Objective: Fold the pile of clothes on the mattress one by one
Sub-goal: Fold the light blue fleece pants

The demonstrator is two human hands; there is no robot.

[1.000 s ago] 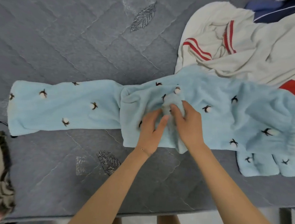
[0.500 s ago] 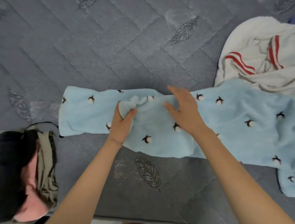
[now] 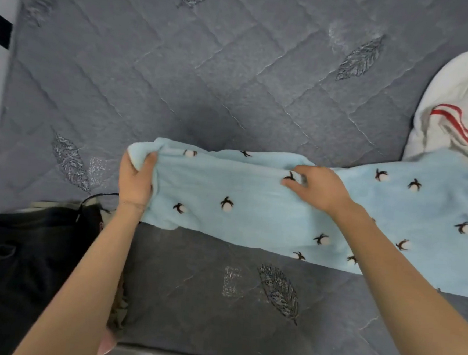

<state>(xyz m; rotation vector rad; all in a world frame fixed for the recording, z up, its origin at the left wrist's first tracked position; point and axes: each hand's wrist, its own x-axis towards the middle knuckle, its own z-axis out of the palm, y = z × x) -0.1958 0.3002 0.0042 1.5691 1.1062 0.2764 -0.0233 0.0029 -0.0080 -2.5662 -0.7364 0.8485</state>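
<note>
1. I am on one piece of the pile now: the light blue garment [image 3: 253, 195] with small white pompoms. It lies as a long band on the grey mattress [image 3: 207, 77], from the centre-left of the frame to the right edge.
2. My left hand [image 3: 136, 182] grips the left end of this band. The thumb is on top and the other fingers are curled under the cloth, so the end is a little lifted and bunched.
3. My right hand [image 3: 320, 188] is at the upper edge of the band, near the centre of the frame. Its fingers are bent and seem to pinch the cloth there, but they are blurred, so I am not fully sure.
4. I judge that the step is a fold across the length: the left end should go over toward the right.
5. The next move needs both hands to keep the edges aligned, because the soft cloth slips and wrinkles easily.
6. The white garment with red stripes [image 3: 457, 97] waits at the upper right, touching the blue one. Dark clothes [image 3: 25, 259] lie at the lower left.
</note>
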